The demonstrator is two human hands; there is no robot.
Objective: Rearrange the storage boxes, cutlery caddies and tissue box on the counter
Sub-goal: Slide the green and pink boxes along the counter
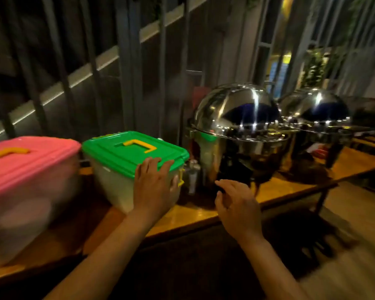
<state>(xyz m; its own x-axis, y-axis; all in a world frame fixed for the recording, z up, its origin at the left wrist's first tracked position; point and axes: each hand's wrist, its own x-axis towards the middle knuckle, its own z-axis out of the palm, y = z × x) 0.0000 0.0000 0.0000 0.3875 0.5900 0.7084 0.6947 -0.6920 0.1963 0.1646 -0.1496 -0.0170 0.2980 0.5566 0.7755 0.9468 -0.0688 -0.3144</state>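
Observation:
A clear storage box with a green lid [126, 154] and a yellow handle stands on the wooden counter [188, 215]. My left hand [154, 185] lies flat against its near right corner, fingers over the lid's edge. A bigger storage box with a pink lid [28, 161] stands to the left, blurred. My right hand [236, 204] hovers open over the counter's front edge, holding nothing. A small shiny metal container [193, 176] stands in the shadow between the green-lidded box and the nearest dome; I cannot tell what it is.
Two steel chafing dishes with dome lids [238, 118] [316, 111] stand on the counter to the right. Dark metal railings [126, 61] run close behind the boxes. The floor [344, 256] lies below the counter's front edge at the right.

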